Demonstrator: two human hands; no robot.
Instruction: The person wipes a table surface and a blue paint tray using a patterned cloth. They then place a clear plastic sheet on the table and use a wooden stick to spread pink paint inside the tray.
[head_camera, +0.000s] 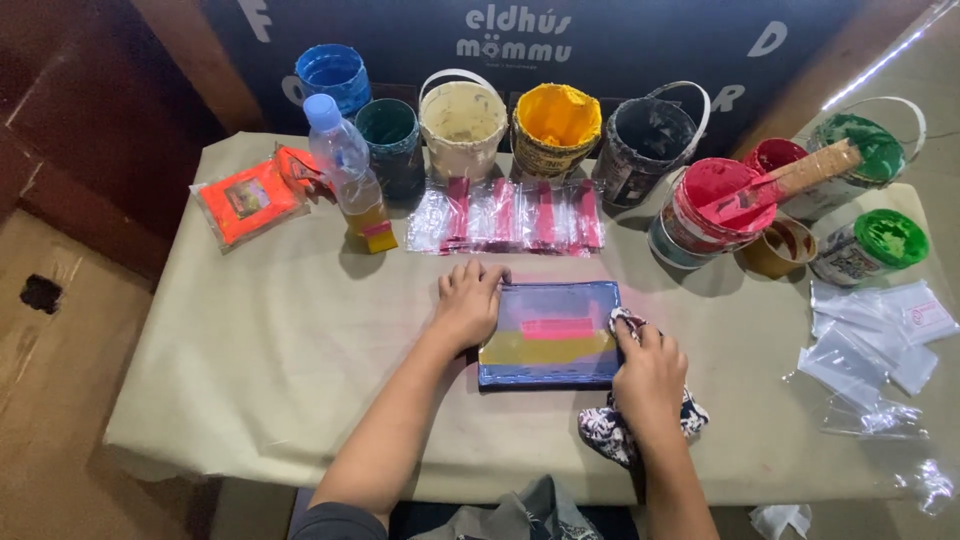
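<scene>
A small blue-framed printing screen (548, 334) lies flat on the cloth-covered table (270, 350), its mesh stained purple, pink and yellow. My left hand (468, 302) presses down on the screen's left edge, fingers spread. My right hand (650, 375) grips a dark floral rag (608, 432) and holds it against the screen's right edge.
Several open paint buckets stand along the back: blue (333, 73), cream (462, 122), yellow (556, 125), black (646, 138), red (712, 208), green (868, 243). A plastic bottle (347, 172), an orange packet (246, 203), a row of small pink-printed bags (510, 217) and clear bags (872, 342) lie around.
</scene>
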